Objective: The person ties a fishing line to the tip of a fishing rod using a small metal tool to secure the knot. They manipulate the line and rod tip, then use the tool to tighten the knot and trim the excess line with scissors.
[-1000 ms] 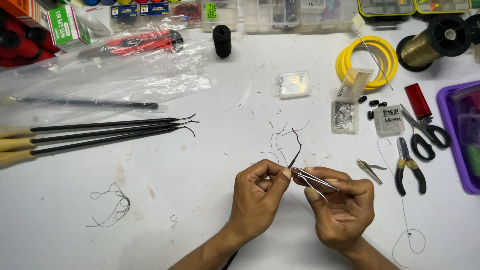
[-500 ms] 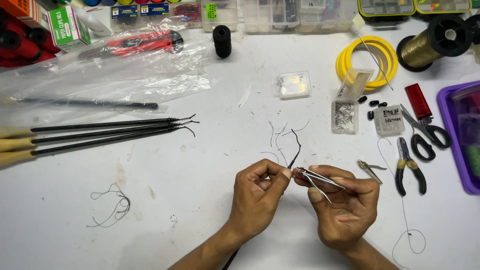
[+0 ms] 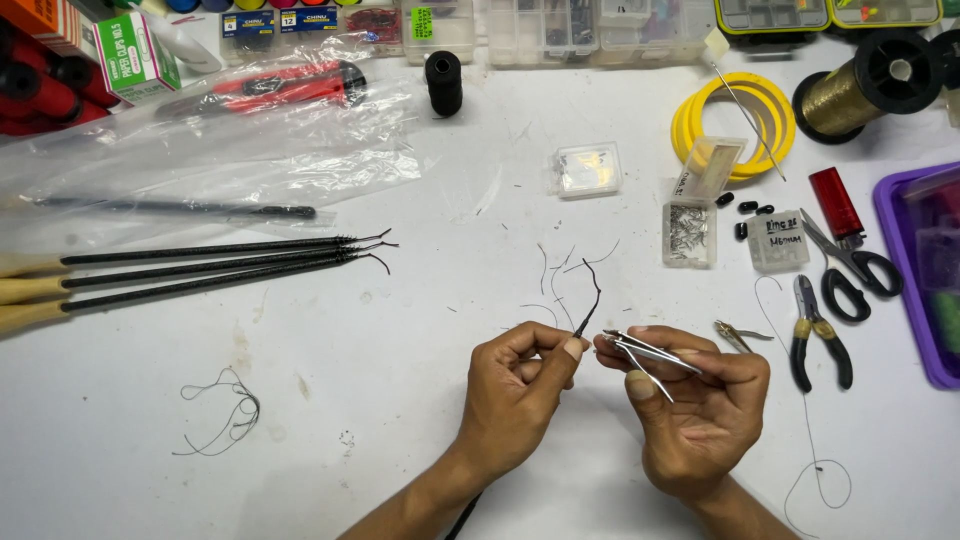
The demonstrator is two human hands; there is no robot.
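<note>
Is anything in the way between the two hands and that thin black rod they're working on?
Nothing visible is. The left hand pinches the black rod near its hooked tip, and the right hand brings metal tweezers right beside it. Only loose thread scraps lie on the white table behind them.

A white worktable (image 3: 420, 400) fills the whole view, its top scuffed and faintly stained; the light is bright and even, with only soft shadows. No walls, floor or windows show; clear plastic compartment boxes (image 3: 560, 25) line the far edge.
</note>
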